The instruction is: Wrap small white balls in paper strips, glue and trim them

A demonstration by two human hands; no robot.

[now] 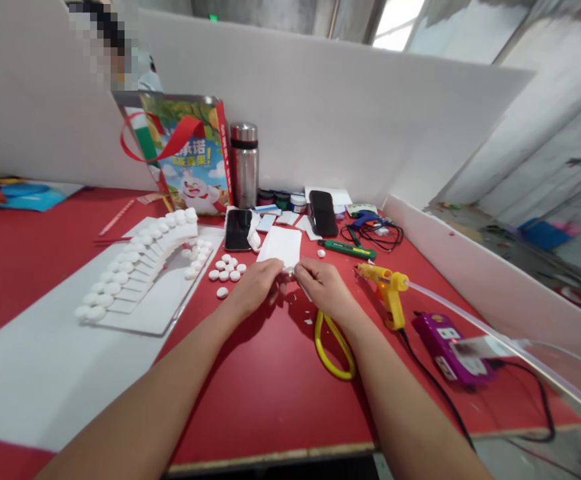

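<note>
My left hand (257, 287) and my right hand (323, 287) meet over the middle of the red table, fingers closed in a pinch. Between the fingertips they hold a small white piece (289, 270), mostly hidden, so its material is unclear. Just beyond lies a white sheet (281, 245). Left of my left hand sits a cluster of round white pads (224, 275), with a single pad (222, 293) nearer me. A yellow loop handle (337, 350) rests beside my right forearm, its other end hidden under the hand. Tiny white scraps (309, 321) are scattered close by.
A curved white model (140, 267) edged with pads stands on white board at left. To the right lie a yellow glue gun (389, 288), a purple power strip (450, 353) and a green cutter (346, 250). Behind are phones (323, 213), a steel flask (245, 167) and a bag (193, 160).
</note>
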